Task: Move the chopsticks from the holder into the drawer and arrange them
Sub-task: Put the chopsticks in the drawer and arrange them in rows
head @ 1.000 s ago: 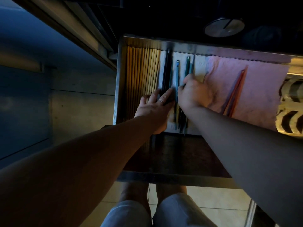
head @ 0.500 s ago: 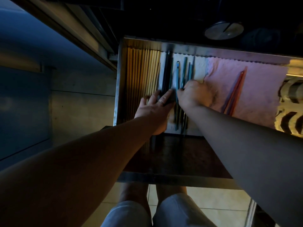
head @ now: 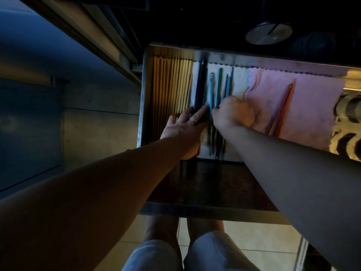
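Nearest, pale shorts (head: 195, 253) cover the person's knees above a tiled floor (head: 254, 241); just beyond them runs the metal front rim of the open drawer (head: 205, 211), with a dark bare stretch of drawer bottom behind it. Both forearms reach over that stretch; the left hand (head: 183, 132) lies flat with straight, slightly spread fingers, a ring (head: 192, 120) on one of them, and its fingertips press on the lower ends of the black chopsticks (head: 200, 85); the right hand (head: 234, 112) sits just beside it, fingers curled, fingertips pinched onto the teal chopsticks (head: 219, 87), which lie lengthwise, roughly parallel, on a white liner (head: 239, 81). Left of the black ones, a tight row of wooden chopsticks (head: 172, 87) fills the drawer's left side, touching one another; right of the hands a pink cloth (head: 312, 106) covers the drawer bottom, and a red pair of chopsticks (head: 283, 108) lies slanted on it, well apart from the rest. Farthest, past the drawer's back wall, a round metal lid (head: 268, 33) rests on the dark bench.
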